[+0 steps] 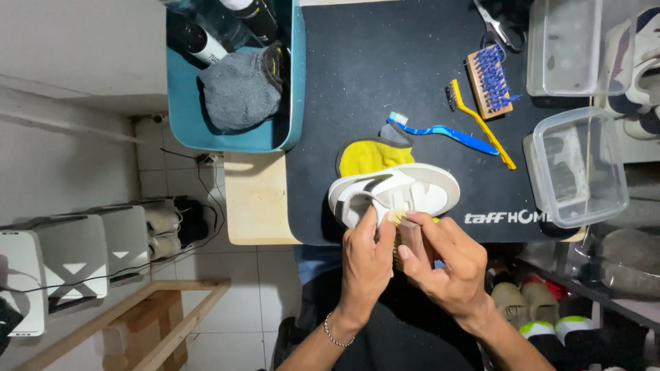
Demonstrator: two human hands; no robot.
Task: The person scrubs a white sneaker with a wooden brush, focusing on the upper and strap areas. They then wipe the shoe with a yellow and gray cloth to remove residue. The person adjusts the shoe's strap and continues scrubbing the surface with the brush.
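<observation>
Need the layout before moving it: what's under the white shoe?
A yellow cloth shows from beneath the white shoe, lying on the black mat. How far the cloth extends under the shoe is hidden.

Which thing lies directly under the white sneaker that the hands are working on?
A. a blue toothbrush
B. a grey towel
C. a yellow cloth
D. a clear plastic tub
C: a yellow cloth shows from beneath the white sneaker on the black mat, while the left hand steadies the shoe and the right hand holds a wooden brush to it.
</observation>
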